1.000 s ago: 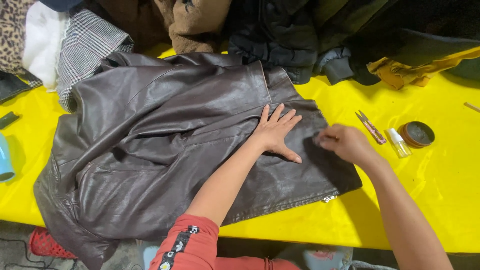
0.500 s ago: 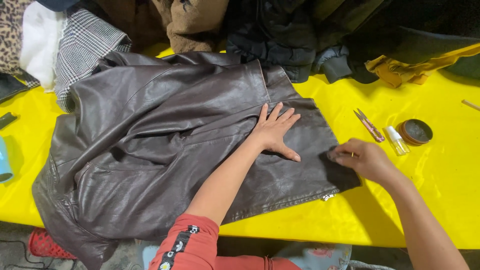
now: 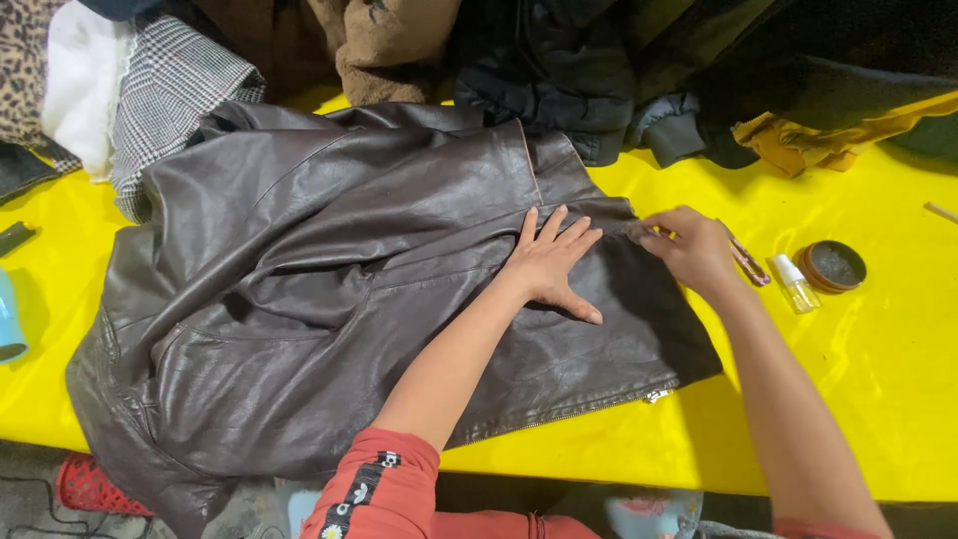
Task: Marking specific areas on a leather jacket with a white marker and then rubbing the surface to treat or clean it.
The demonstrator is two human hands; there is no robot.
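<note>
A dark brown leather jacket (image 3: 329, 289) lies spread over the yellow table (image 3: 828, 399). My left hand (image 3: 552, 262) rests flat on the jacket near its right side, fingers spread and pressing down. To its right, my right hand (image 3: 689, 248) is at the jacket's right edge, its fingers pinched together on a small greyish thing against the leather; what it is I cannot tell. A zip runs along the jacket's lower hem (image 3: 654, 395).
A small round open tin (image 3: 831, 266), a little clear bottle (image 3: 794, 283) and a thin pink tool (image 3: 746, 263) lie right of my right hand. A pile of clothes (image 3: 599, 70) lines the far edge. A blue object (image 3: 10, 319) sits at the left edge.
My right hand slid down along the jacket's right edge and has now come back up toward the upper corner. My left hand has stayed flat in place.
</note>
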